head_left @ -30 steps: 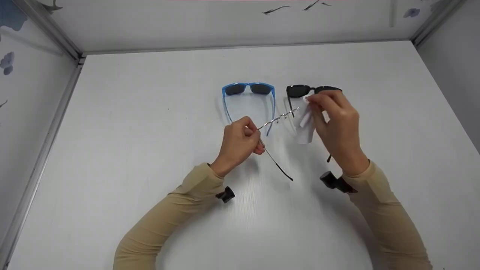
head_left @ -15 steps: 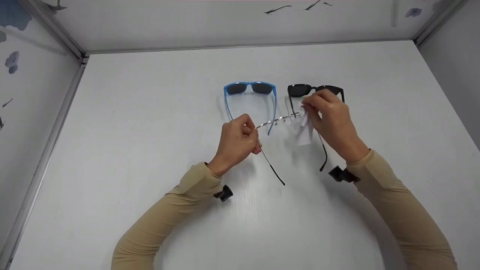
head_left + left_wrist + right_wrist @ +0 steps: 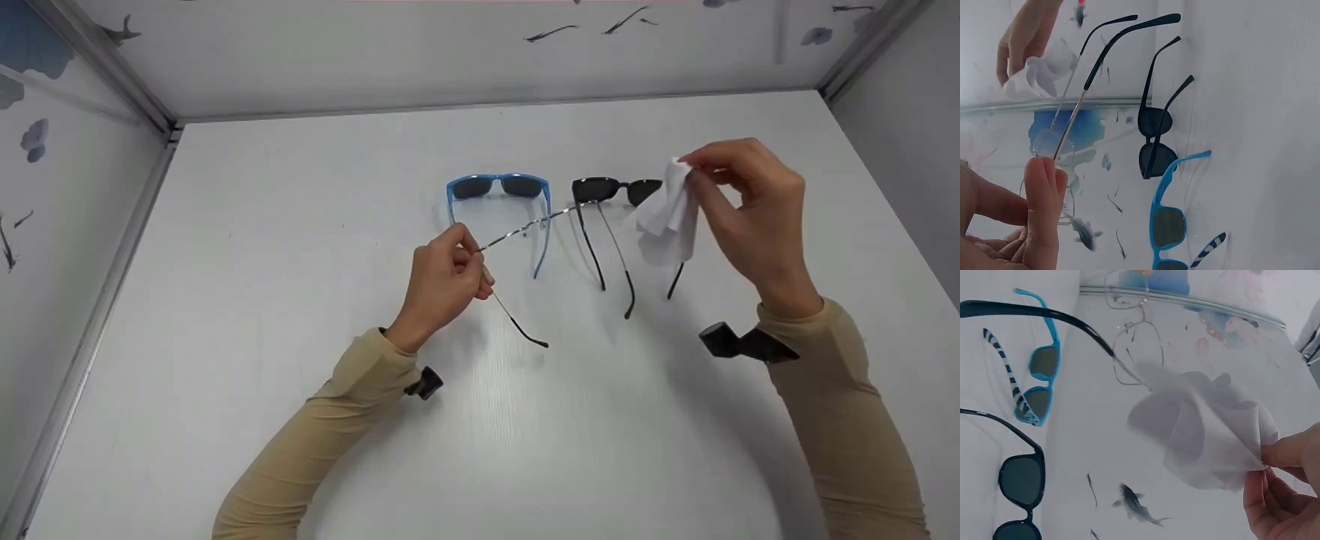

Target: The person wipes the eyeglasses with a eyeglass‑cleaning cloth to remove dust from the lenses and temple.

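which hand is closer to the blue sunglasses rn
Left. The left hand, holding the wire-framed glasses, is just on the near side of the blue sunglasses; the right hand, pinching the white cloth, is farther off, to the right by the black sunglasses.

Left hand (image 3: 444, 268) and right hand (image 3: 759, 214): both bare, raised, each in a pinch grip.
Left arm (image 3: 319, 427) and right arm (image 3: 844, 409), in tan sleeves covering the forearms, enter at the lower edge of the head view and reach forward. Left forearm slants inward to the centre; right forearm rises and leans inward. Hands well apart, the right farther forward. Left fingers (image 3: 1044, 208) bent, thumb pressed to them, remaining digits partly hidden. Right thumb and forefinger tips meet, pointing toward the left side; other fingers curled behind. Both wrists exposed.
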`<state>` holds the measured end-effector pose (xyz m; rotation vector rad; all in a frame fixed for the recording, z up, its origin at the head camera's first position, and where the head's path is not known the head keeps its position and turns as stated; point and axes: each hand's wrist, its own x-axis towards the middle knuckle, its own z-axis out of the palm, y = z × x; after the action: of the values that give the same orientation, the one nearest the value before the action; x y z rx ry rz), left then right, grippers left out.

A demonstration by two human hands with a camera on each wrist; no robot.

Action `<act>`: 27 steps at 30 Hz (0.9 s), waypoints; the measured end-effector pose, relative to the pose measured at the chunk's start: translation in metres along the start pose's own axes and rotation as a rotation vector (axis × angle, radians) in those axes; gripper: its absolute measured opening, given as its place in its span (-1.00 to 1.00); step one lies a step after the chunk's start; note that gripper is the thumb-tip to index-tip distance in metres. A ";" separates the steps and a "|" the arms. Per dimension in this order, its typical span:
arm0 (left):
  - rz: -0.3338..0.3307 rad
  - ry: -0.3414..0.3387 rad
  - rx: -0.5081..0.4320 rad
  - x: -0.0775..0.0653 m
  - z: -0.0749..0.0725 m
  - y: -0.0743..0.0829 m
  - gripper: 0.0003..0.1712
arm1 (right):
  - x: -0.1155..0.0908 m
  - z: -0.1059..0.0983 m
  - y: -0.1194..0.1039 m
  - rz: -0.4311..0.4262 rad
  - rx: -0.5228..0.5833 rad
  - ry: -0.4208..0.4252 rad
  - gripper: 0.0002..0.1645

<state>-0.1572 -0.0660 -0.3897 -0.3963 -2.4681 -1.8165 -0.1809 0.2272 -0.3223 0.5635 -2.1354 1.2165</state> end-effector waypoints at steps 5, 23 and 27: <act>0.034 0.050 0.070 0.004 -0.007 -0.003 -0.89 | 0.011 0.010 0.001 0.121 0.128 -0.066 -0.83; 0.123 0.101 0.025 0.010 -0.004 -0.004 -0.89 | -0.021 0.063 0.030 0.271 0.051 -0.343 -0.70; 0.132 0.136 0.017 0.011 -0.006 -0.007 -0.90 | -0.030 0.067 0.037 0.251 0.027 -0.334 -0.71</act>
<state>-0.1700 -0.0719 -0.3917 -0.4098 -2.3083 -1.7099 -0.2022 0.1888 -0.3924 0.5542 -2.5353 1.3644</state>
